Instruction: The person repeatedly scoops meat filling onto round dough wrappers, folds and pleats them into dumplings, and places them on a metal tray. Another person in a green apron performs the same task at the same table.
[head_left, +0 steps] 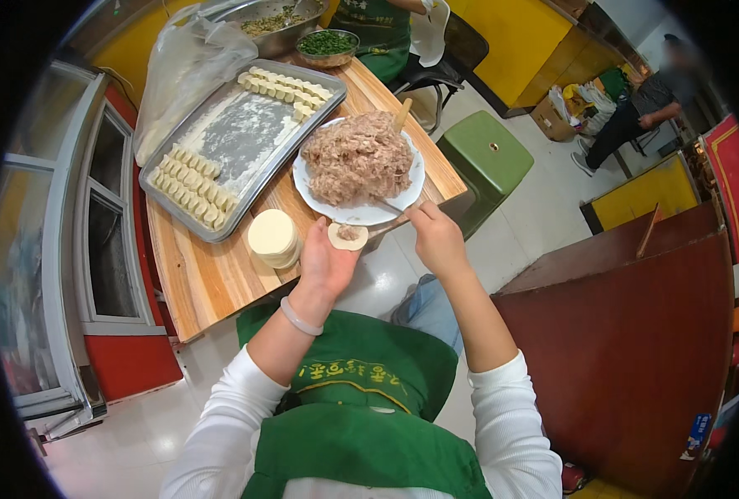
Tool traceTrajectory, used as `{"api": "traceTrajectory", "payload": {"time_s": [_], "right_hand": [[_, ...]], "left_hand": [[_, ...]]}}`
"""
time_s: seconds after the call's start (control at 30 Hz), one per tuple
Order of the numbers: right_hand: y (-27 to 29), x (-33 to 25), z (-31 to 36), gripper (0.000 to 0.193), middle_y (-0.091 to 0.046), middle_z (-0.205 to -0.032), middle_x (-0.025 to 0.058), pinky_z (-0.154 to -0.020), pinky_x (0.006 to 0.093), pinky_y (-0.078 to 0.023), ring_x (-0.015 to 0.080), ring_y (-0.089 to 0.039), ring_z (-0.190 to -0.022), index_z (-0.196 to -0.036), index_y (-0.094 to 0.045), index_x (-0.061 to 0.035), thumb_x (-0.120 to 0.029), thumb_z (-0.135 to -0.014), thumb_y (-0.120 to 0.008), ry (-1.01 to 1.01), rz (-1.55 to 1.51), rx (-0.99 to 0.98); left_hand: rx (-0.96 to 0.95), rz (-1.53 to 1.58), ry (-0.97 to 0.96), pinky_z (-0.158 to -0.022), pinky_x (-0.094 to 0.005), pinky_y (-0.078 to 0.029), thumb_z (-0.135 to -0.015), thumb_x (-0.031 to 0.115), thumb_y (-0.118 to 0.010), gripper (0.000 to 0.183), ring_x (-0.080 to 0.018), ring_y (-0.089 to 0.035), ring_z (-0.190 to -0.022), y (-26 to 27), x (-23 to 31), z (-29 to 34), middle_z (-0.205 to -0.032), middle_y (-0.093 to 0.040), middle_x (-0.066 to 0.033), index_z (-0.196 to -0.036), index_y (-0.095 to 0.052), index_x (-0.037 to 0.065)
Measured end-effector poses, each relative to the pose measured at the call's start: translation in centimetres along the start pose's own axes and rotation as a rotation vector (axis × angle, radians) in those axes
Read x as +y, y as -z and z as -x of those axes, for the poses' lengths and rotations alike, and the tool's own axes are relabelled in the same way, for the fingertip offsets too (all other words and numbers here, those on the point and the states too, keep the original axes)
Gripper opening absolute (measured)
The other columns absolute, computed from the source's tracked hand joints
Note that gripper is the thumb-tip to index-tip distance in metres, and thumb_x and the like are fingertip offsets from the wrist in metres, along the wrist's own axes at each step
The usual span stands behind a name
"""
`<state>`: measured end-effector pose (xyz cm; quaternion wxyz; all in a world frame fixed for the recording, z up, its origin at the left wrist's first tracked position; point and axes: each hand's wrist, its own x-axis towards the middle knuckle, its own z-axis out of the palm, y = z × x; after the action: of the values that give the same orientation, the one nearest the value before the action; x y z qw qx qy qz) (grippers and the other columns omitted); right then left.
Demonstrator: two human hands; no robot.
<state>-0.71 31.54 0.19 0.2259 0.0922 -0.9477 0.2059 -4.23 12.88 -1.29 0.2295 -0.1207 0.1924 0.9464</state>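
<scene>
A round dumpling wrapper (356, 244) with a small lump of meat filling on it lies in my left hand (326, 268), held at the fingers. My right hand (438, 239) is closed on a thin filling spatula (388, 205), whose far end meets the mound of minced meat (357, 158). That mound fills a white plate (417, 185) at the table's near right corner; a wooden handle (402, 115) sticks out of it. A stack of round wrappers (273, 234) stands left of my left hand. Beyond it, a floured metal tray (249, 200) carries rows of folded dumplings (188, 185).
A bowl of chopped greens (328, 43) and a large metal bowl (282, 40) stand at the far end of the wooden table (211, 283). Plastic sheeting (174, 71) hangs over the tray's left side. A green stool (486, 154) is at right; another person in a green apron sits beyond.
</scene>
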Motion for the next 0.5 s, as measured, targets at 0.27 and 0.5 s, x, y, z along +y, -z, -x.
{"api": "traceTrajectory", "payload": {"time_s": [0.27, 0.5], "right_hand": [[-0.3, -3.7, 3.1, 0.027, -0.049, -0.076, 0.0091, -0.052, 0.0393, -0.044, 0.0267, -0.054, -0.066, -0.103, -0.058, -0.0039, -0.007, -0.076, -0.055, 0.262, 0.054, 0.038], [0.6, -2.0, 3.8, 0.02, -0.058, -0.082, 0.0084, -0.062, 0.0359, -0.048, 0.0275, -0.059, -0.074, -0.096, -0.063, -0.0063, -0.003, -0.078, -0.055, 0.018, -0.223, 0.064]], "left_hand": [[-0.073, -0.003, 0.046, -0.105, -0.0408, -0.032, -0.097, 0.029, -0.024, 0.044, -0.0262, -0.044, -0.121, 0.4, 0.8, -0.3, -0.132, -0.044, -0.012, -0.13, -0.037, 0.003], [-0.001, 0.014, -0.005, -0.109, -0.0423, -0.026, -0.097, 0.035, -0.022, 0.056, -0.0313, -0.037, -0.126, 0.0, 0.4, 0.3, -0.136, -0.039, -0.02, -0.132, -0.03, -0.008]]}}
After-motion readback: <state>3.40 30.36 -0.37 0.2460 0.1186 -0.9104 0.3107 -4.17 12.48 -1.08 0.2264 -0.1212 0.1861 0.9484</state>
